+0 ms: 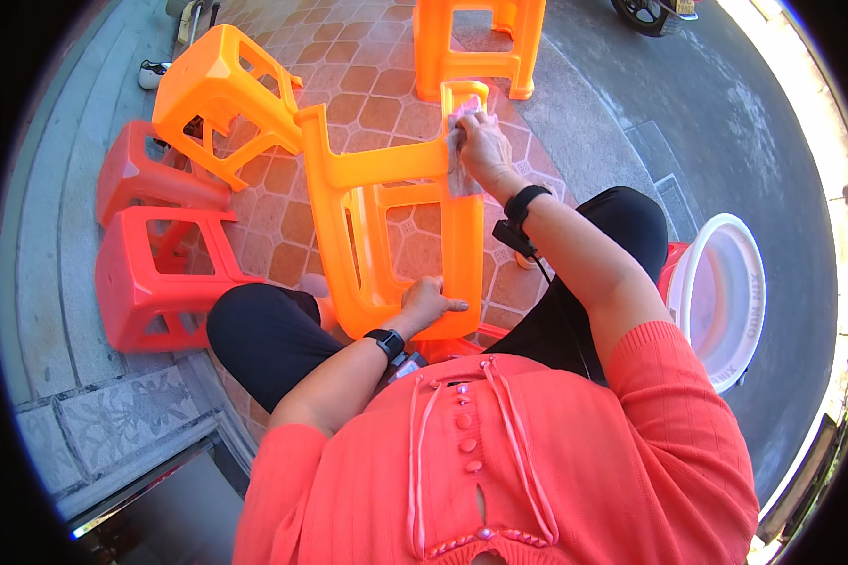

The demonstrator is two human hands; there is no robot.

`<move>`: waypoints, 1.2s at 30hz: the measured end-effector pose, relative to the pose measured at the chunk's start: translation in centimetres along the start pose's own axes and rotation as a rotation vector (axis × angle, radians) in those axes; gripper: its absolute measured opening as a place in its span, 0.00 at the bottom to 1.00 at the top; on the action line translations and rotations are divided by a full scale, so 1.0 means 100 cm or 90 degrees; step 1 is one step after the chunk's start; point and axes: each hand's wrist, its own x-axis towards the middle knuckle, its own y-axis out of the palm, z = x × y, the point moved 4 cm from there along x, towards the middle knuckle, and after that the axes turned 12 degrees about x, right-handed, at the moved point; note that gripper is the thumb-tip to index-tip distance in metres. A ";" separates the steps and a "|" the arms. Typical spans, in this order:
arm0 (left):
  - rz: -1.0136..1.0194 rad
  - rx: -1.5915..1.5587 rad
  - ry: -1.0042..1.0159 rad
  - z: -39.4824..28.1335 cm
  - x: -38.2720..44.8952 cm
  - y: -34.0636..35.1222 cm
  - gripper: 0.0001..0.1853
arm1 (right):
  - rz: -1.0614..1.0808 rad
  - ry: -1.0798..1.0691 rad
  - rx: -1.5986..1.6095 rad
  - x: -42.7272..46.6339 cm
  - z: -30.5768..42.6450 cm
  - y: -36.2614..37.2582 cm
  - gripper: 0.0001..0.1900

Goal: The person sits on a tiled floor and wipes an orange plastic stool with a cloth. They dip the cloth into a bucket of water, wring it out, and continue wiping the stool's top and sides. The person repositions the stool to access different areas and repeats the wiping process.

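An orange plastic stool [390,164] lies tipped in front of me, between my knees, with its legs pointing away. My left hand [427,305] grips the stool's near edge, thumb on the outer face. In my right hand [482,145] is a damp-looking pinkish-grey cloth [464,175], pressed on the stool's right leg near its far end. The fingers bunch the cloth, and part of it hangs down along the leg. A black strap sits on each wrist.
Another orange stool [477,67] stands ahead, and a tilted one [198,70] is at the left. Two red stools [131,169] [124,282] stand below it. A white plastic basin [724,304] is at my right. Tiled floor [293,226] lies beneath; a motorcycle wheel [646,14] shows far right.
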 end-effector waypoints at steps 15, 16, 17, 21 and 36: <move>-0.002 0.052 0.034 0.005 0.006 0.008 0.30 | 0.073 -0.153 0.080 -0.016 0.033 0.007 0.09; -0.010 0.038 0.042 0.004 0.007 0.007 0.31 | 0.098 -0.176 0.046 -0.020 0.039 0.010 0.09; -0.010 0.033 0.042 0.004 0.008 0.006 0.31 | 0.134 -0.186 0.001 -0.022 0.043 0.014 0.09; 0.026 0.069 0.018 0.002 0.008 0.004 0.33 | 0.122 -0.194 -0.055 -0.019 0.057 0.027 0.08; 0.058 0.042 -0.004 0.000 0.006 -0.001 0.32 | 0.279 -0.519 -0.126 -0.024 0.157 0.155 0.26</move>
